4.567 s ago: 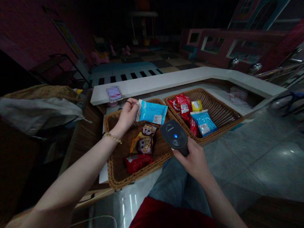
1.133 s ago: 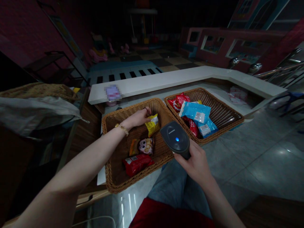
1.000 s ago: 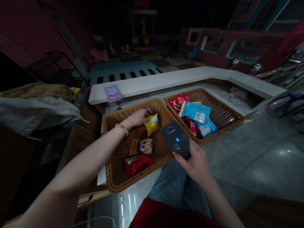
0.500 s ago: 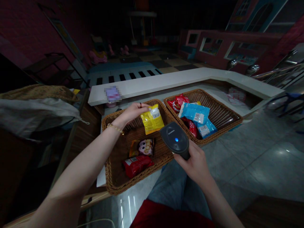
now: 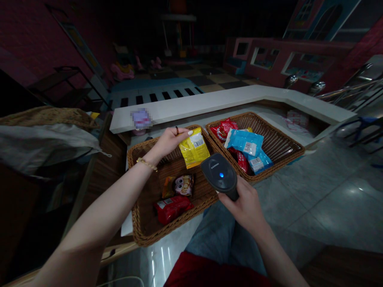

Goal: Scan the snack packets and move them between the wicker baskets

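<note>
My left hand pinches the top edge of a yellow snack packet, holding it over the left wicker basket with its barcode side up. My right hand is wrapped around the handle of a black barcode scanner, whose blue light is lit. The scanner's head is close to the packet's lower right corner; I cannot tell if they touch. Below, in the left basket, lie a dark packet with a cartoon face and a red packet.
The right wicker basket holds blue packets and red packets. Behind both runs a raised white ledge, with a purple item, partly blurred, near its left end. A grey cloth lies at the left.
My left hand has turned the yellow packet a little, so its barcode side faces up more fully and my thumb shows on it. The scanner has barely moved.
</note>
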